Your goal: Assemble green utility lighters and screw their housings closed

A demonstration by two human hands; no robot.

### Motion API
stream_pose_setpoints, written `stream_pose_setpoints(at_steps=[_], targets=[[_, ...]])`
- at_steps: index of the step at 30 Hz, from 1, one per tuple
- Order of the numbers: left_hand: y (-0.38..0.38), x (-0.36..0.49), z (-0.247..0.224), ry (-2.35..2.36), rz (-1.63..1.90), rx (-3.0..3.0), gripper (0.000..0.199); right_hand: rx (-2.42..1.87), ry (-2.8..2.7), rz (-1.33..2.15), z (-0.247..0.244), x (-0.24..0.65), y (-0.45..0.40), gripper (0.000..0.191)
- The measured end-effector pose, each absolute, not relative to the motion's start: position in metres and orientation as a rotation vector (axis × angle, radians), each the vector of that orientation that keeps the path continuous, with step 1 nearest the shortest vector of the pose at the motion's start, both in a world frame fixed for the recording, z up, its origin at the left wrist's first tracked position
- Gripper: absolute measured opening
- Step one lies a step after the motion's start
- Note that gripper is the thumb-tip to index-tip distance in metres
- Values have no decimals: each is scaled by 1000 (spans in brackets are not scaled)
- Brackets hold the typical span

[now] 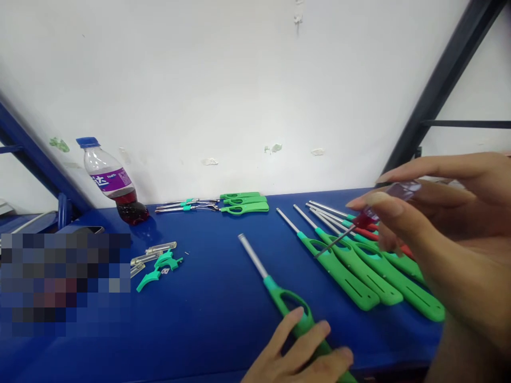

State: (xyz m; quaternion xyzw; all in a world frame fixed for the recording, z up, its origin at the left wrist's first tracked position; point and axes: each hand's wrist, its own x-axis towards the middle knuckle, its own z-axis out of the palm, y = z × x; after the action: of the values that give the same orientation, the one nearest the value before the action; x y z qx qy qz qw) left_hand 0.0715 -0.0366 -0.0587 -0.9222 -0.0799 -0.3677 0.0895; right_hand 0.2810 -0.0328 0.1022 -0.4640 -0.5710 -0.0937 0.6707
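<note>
My right hand [443, 229] is raised at the right, pinching a small screwdriver [369, 215] by its clear and red handle. The thin shaft slants down to the left over several green long-necked lighters [339, 271], which lie side by side on the blue tabletop. At the bottom middle, my left hand [299, 351] grips another green lighter [275, 290], fingers laid over its handle below the finger loop. Its metal tube points up and left. Part of this lighter's handle is hidden under my fingers.
Teal trigger pieces [162, 266] and clear fuel tubes [154, 255] lie left of centre. Opened green handles [245, 203] with metal tubes [175, 206] lie along the white wall. A purple-labelled drink bottle [115, 183] stands behind. Some red lighters [365, 233] lie among the green ones.
</note>
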Motion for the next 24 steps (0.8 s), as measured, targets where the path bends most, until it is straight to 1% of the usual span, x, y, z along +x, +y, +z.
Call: stream_pose_setpoints(at_steps=[2,3,5,7,8,9,12,14,16,18,20,22,24], targets=[[-34,74,-58,-396,-1295,-2634,22,-1052,-1285,-210,102,282,-33,29],[-34,73,-57,-541,-1237,-2674,26,-1057,-1288,-207,102,283,-33,29],[-33,68,-54,-654,-982,-2776,43,-1072,-1292,-196,102,282,-34,28],[-33,60,-52,-682,-830,-2827,62,-1076,-1295,-196,102,282,-35,27],[-32,58,-52,-662,-790,-2846,67,-1071,-1296,-203,102,281,-36,26],[-31,57,-51,-624,-756,-2864,68,-1074,-1299,-205,103,281,-37,25],[-26,64,-43,-476,-569,-2925,61,-1114,-1328,-196,104,279,-39,22],[-21,71,-29,-464,-414,-2959,66,-1135,-1343,-194,105,278,-40,20],[-16,73,-6,-562,-285,-3007,71,-1139,-1312,-201,106,277,-41,18],[-6,69,18,-721,-201,-3015,63,-1149,-1285,-199,105,278,-41,19],[12,59,39,-935,-131,-2896,54,-1156,-1296,-216,104,280,-40,22],[40,49,52,-1073,-149,-2780,43,-1146,-1357,-213,103,282,-38,23],[75,40,55,-1198,-157,-2665,36,-1140,-1426,-185,102,282,-35,21]])
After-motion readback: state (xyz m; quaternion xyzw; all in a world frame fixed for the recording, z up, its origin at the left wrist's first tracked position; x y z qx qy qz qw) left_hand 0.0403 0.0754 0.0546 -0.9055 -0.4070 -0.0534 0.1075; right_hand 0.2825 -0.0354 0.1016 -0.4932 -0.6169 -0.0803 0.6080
